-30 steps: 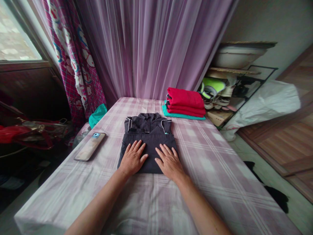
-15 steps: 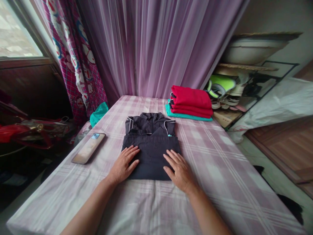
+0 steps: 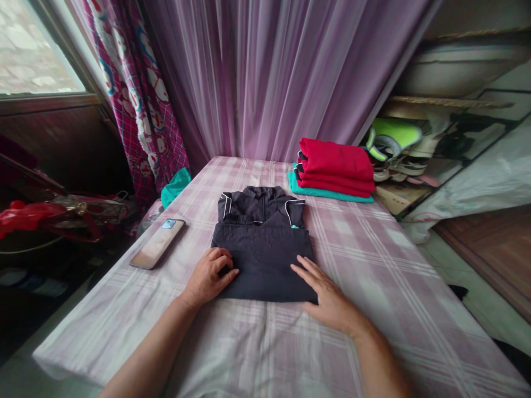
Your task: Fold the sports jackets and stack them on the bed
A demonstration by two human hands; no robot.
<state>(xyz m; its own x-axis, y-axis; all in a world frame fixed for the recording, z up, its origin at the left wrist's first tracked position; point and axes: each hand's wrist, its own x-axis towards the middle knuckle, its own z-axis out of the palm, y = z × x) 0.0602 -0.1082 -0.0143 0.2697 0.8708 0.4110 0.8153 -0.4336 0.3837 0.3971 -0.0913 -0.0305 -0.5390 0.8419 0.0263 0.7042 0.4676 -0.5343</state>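
Plaid-covered desk [image 3: 385, 276], dark folded garment [image 3: 265, 257] at middle. Left hand [image 3: 208, 277], newly curled at left edge, grip unclear; right hand [image 3: 329, 296], slid outward, spread loosely at right edge. Focus seemingly on sides.

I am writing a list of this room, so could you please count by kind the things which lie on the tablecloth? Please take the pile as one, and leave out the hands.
Phone: 1
Folded dark garment: 1
Pile of folded clothes, red above teal: 1
Total: 3
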